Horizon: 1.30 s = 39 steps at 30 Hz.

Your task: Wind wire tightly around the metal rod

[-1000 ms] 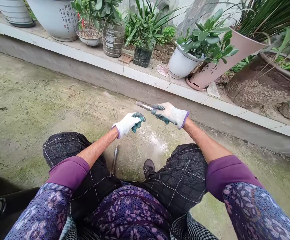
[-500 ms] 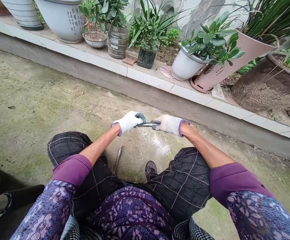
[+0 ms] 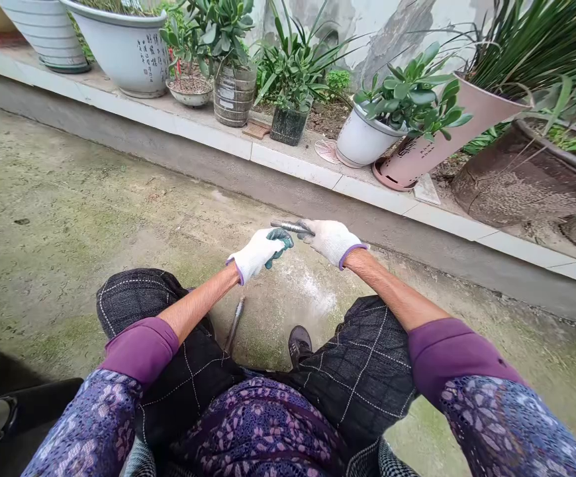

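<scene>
My right hand, in a white knit glove with a dark grip coating, is closed around one end of a threaded metal rod. The rod's free end points left and passes just above the fingers of my left hand. That hand wears a matching glove with a green coating. Its fingers are curled together, and whatever they may hold is hidden. A second metal rod with a shinier tip lies on the ground by my left leg.
A low tiled ledge crosses in front, bearing potted plants, including a white pot and a pink tall pot. White powder marks the concrete ground below my hands. A black object with a metal part is at lower left.
The rod was level between both hands. Now its left end has come out of my left hand and sits higher, as my right hand has risen slightly and my left has dropped a little.
</scene>
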### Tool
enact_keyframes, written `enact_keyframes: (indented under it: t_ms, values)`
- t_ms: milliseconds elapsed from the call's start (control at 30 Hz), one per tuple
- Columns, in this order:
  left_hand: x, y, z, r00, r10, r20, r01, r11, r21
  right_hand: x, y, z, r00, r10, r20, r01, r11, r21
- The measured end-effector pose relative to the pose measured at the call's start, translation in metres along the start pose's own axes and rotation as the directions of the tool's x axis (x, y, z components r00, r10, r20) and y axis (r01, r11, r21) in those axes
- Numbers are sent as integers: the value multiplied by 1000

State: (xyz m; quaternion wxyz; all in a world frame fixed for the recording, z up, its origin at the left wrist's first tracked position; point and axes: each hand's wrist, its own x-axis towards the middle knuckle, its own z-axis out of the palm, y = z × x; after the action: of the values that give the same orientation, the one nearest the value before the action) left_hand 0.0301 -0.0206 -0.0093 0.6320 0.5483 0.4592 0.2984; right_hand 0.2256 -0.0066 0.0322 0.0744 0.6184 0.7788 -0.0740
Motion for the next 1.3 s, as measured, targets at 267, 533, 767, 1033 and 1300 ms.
enact_keyframes:
  t_ms: [267, 533, 767, 1033, 1300]
  values:
    - [16, -18, -11, 995, 31, 98, -29, 999, -22, -19, 12, -19, 995, 8, 96, -91, 392, 915]
    - [24, -2, -35, 994, -66, 82, 46, 972, 229, -34, 5, -8, 819, -298, 490, -42, 821, 569]
    - [13, -3, -19, 991, -129, 45, 112, 955, 274, -5, -6, 26, 970, 13, 244, 3, 998, -65]
    - [-1, -6, -4, 1000, 17, -3, -16, 976, 218, 14, 0, 16, 999, 40, -31, -37, 995, 96]
    - [13, -9, -19, 995, 72, -74, -68, 996, 59, -7, -3, -5, 985, 122, 124, -165, 433, 886]
